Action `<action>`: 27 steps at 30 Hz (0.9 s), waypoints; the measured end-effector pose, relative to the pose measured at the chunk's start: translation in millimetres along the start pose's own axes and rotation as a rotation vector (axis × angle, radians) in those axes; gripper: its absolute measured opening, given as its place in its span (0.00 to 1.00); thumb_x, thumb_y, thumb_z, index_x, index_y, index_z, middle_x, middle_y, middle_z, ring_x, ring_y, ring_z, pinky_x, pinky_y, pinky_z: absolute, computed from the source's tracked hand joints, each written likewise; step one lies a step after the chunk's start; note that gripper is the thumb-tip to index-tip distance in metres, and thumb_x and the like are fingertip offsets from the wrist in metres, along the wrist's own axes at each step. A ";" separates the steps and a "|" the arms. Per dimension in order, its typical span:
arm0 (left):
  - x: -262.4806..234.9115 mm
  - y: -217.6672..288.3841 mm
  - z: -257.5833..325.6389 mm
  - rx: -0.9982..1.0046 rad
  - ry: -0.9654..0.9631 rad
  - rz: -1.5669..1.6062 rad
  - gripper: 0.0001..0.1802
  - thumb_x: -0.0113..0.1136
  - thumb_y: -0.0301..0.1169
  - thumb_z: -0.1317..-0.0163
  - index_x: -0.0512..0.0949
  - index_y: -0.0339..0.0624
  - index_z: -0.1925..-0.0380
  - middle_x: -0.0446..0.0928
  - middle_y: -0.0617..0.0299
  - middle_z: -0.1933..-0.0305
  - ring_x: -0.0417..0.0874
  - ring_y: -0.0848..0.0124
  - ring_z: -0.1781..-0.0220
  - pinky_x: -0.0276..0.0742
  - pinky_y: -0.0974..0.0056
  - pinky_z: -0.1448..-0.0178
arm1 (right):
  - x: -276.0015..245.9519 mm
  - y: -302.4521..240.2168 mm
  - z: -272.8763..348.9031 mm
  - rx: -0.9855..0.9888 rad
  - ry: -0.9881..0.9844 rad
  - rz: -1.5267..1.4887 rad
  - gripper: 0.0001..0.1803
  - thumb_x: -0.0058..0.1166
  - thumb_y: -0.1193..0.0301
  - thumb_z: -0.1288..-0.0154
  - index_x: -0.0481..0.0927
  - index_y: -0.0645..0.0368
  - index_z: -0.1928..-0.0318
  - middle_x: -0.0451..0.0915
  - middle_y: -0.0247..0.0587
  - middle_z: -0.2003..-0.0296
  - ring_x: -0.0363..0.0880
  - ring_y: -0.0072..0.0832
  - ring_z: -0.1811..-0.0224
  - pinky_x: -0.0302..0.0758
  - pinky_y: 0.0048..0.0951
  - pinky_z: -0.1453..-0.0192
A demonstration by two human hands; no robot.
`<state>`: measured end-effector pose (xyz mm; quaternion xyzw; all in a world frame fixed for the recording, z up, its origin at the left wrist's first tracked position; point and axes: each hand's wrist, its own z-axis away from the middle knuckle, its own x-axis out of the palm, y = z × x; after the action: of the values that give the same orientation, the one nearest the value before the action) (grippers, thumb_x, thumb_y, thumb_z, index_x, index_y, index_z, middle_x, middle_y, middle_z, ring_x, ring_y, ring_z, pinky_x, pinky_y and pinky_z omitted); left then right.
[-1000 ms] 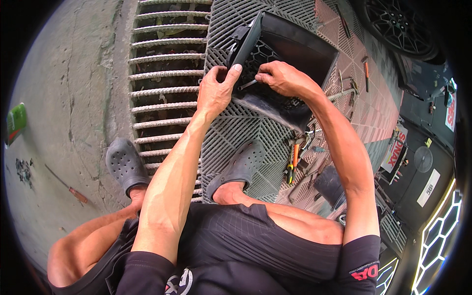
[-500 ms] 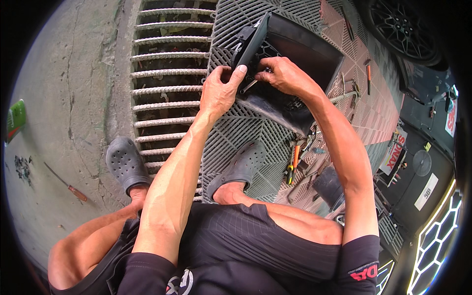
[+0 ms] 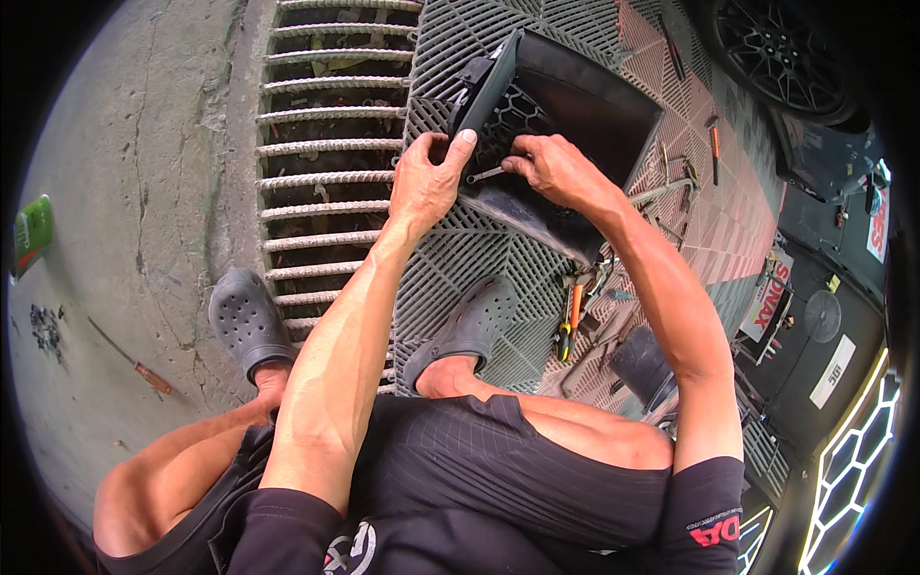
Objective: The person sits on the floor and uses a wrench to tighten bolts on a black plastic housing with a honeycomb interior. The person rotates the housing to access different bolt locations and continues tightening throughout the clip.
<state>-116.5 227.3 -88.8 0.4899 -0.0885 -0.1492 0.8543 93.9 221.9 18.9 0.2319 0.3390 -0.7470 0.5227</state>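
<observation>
A black box-shaped plastic housing (image 3: 586, 101), open at the top, stands tilted on grey floor tiles in front of me. Its left wall is gripped at the edge by my left hand (image 3: 425, 184), thumb on the inner side and fingers curled round the outside. Inside the housing, my right hand (image 3: 556, 171) pinches a small silver wrench (image 3: 487, 175), whose free end points toward the left wall. A honeycomb mesh (image 3: 517, 113) shows on the housing's inside. Whether the wrench touches a fastener, I cannot tell.
A ribbed steel drain grate (image 3: 331, 179) runs along the left of the housing. Orange-handled pliers (image 3: 575, 307) and other hand tools lie to the right, near a dark bucket (image 3: 644, 364). A screwdriver (image 3: 151, 377) lies on the concrete at left. A car wheel (image 3: 781, 53) stands far right.
My right hand has drawn back slightly to the right with the wrench, and its fingers have shifted. More of the mesh shows now. My left hand keeps its grip on the housing.
</observation>
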 end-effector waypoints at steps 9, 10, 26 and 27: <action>2.6 0.6 -1.6 -0.012 0.009 -0.013 0.47 0.67 0.70 0.30 0.86 0.28 0.45 0.90 0.45 0.53 0.91 0.58 0.49 0.84 0.54 0.40 | 11.6 -22.0 20.9 0.305 -0.215 -0.124 0.21 0.56 0.57 0.15 0.88 0.63 0.41 0.91 0.60 0.51 0.90 0.56 0.47 0.83 0.53 0.41; 3.1 -1.0 -1.9 -0.015 0.007 -0.012 0.47 0.67 0.71 0.30 0.86 0.28 0.45 0.90 0.45 0.53 0.91 0.58 0.49 0.84 0.54 0.40 | 10.6 -22.5 21.4 0.337 -0.232 -0.169 0.21 0.56 0.57 0.15 0.88 0.63 0.42 0.91 0.59 0.52 0.89 0.56 0.49 0.83 0.52 0.42; 3.7 -4.1 -2.2 0.007 -0.017 0.022 0.48 0.68 0.71 0.32 0.86 0.28 0.44 0.90 0.46 0.52 0.90 0.60 0.48 0.83 0.56 0.39 | -15.0 8.0 -7.9 0.020 -0.154 -0.014 0.21 0.55 0.57 0.15 0.85 0.66 0.48 0.84 0.51 0.62 0.81 0.44 0.58 0.78 0.46 0.47; 3.9 -4.4 -2.8 0.011 -0.017 0.020 0.48 0.68 0.71 0.32 0.86 0.28 0.44 0.90 0.46 0.52 0.90 0.60 0.48 0.83 0.56 0.39 | -16.1 11.2 -11.2 0.014 -0.178 -0.005 0.22 0.55 0.57 0.15 0.85 0.66 0.48 0.84 0.51 0.62 0.81 0.44 0.58 0.78 0.46 0.47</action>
<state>-112.8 226.2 -94.0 0.4925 -0.1016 -0.1441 0.8522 109.9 237.8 19.7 0.1673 0.2865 -0.7684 0.5472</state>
